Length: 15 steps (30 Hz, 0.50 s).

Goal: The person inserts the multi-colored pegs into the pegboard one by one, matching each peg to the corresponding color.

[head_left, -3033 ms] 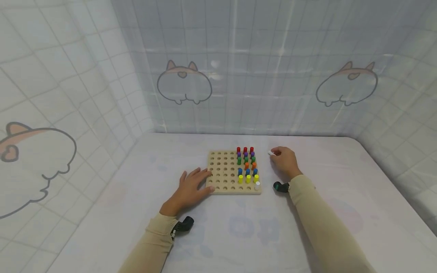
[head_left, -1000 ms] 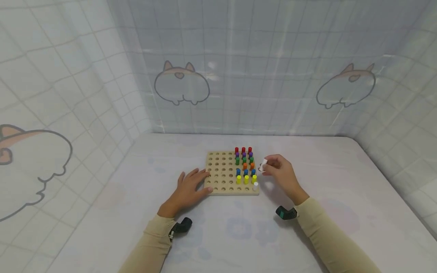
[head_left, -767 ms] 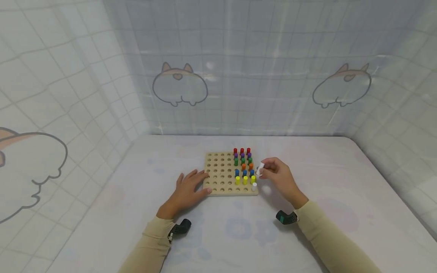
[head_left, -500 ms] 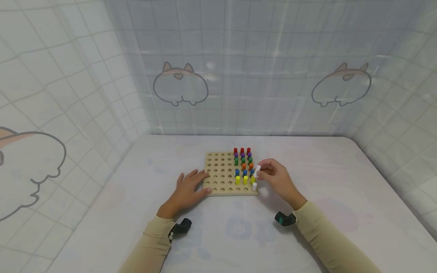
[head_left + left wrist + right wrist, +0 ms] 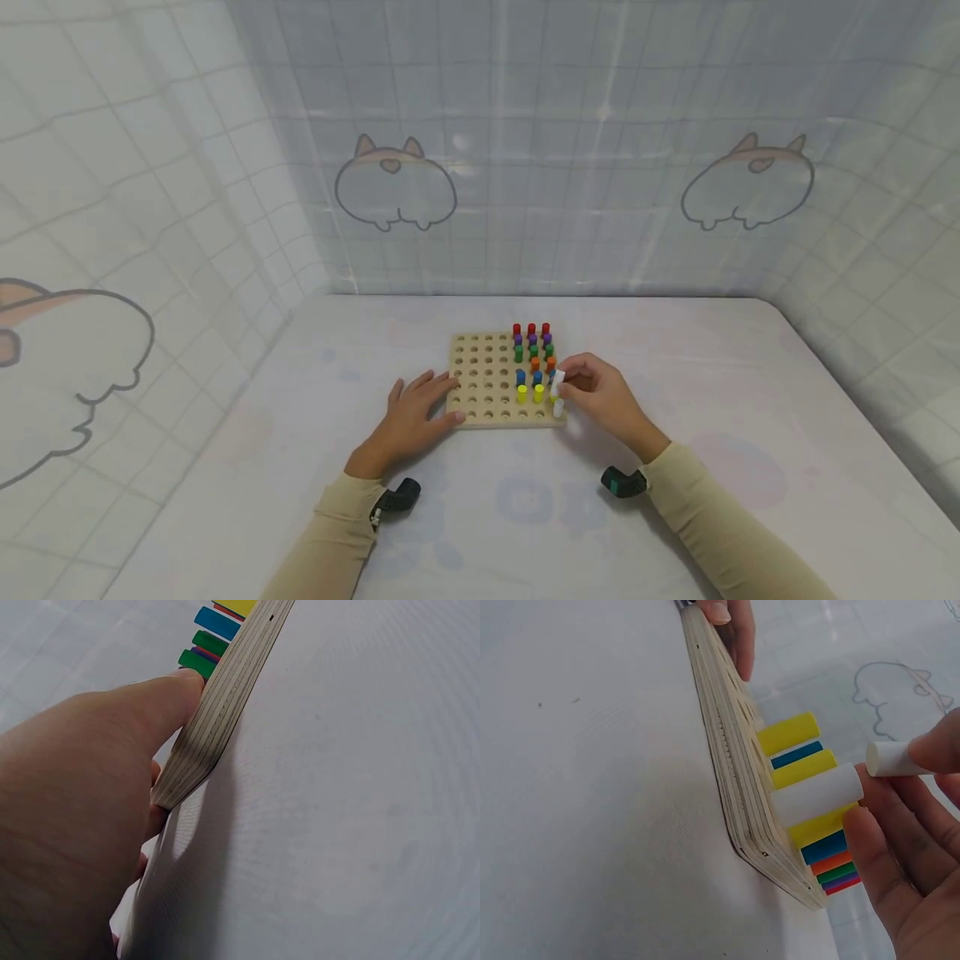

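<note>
A wooden pegboard point(image 5: 487, 387) lies flat on the table, with rows of red, purple, green, orange, blue and yellow pegs point(image 5: 534, 362) standing in its right columns. One white peg point(image 5: 558, 407) point(image 5: 817, 794) stands in the near right corner hole. My right hand point(image 5: 600, 396) pinches a second white peg point(image 5: 558, 382) point(image 5: 896, 758) just above the board's right edge, over the standing one. My left hand point(image 5: 416, 408) rests flat with straight fingers point(image 5: 142, 712) on the board's left edge point(image 5: 225, 705).
The table point(image 5: 675, 367) is covered by a pale printed cloth. Tiled curtain walls with cartoon prints point(image 5: 395, 183) close it in at the back and both sides. A small black device point(image 5: 401, 496) sits on each wrist.
My right hand has carried the white peg from the table right of the board leftwards and down to the board's right edge. My left hand has stayed on the board.
</note>
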Tool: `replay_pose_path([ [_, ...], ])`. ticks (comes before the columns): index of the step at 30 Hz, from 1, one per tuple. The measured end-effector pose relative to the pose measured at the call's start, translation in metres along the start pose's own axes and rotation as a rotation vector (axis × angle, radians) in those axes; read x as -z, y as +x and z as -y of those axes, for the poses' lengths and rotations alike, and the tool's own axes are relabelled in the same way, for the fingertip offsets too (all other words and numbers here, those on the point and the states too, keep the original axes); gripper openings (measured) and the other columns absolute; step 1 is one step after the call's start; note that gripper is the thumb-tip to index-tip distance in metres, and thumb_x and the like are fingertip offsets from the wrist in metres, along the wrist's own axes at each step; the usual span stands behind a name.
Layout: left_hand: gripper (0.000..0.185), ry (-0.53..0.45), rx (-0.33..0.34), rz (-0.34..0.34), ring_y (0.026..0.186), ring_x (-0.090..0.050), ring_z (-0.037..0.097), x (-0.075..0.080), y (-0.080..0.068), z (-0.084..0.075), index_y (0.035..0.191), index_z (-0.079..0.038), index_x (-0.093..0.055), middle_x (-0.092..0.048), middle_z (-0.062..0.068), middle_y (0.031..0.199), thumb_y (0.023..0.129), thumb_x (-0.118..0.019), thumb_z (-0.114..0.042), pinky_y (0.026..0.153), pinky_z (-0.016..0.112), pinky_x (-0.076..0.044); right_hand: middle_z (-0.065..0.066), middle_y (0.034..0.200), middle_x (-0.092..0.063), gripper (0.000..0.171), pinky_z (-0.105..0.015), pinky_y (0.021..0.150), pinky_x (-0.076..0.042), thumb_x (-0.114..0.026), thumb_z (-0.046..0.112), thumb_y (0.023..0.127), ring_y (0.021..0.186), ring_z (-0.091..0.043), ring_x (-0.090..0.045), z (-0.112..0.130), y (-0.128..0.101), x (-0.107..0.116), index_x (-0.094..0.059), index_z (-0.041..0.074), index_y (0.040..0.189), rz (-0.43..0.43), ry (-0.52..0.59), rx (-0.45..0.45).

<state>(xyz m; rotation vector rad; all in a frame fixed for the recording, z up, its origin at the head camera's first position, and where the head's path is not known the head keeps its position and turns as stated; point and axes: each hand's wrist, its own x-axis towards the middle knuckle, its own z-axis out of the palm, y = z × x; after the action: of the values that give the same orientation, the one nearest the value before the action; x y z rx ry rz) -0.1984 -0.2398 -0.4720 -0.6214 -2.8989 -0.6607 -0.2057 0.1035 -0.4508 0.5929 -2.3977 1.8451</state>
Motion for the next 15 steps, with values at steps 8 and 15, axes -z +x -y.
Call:
replay_pose_path([
  [8,0.068,-0.002,0.011,0.000,0.148,-0.026,0.033,0.0014,0.0013,-0.0016,0.151,-0.018,-0.047,-0.041,0.004,0.157,0.095,-0.058,-0.055,0.114,0.068,-0.001,-0.009,0.104,-0.066,0.022,-0.030,0.087,-0.055,-0.072,0.006,0.091,0.096,-0.023,-0.067,0.0025,0.0007,-0.0027,-0.064,0.005,0.112,0.027,-0.054,0.058],
  [15,0.068,-0.003,-0.001,0.002,0.148,-0.026,0.033,0.0032,0.0031,-0.0012,0.151,-0.017,-0.047,-0.042,0.005,0.156,0.096,-0.059,-0.055,0.113,0.069,-0.002,-0.004,0.104,-0.069,0.022,-0.031,0.085,-0.057,-0.074,0.007,0.090,0.093,-0.018,-0.069,0.0025,0.0004,-0.0041,-0.066,0.008,0.111,0.022,-0.122,0.090],
])
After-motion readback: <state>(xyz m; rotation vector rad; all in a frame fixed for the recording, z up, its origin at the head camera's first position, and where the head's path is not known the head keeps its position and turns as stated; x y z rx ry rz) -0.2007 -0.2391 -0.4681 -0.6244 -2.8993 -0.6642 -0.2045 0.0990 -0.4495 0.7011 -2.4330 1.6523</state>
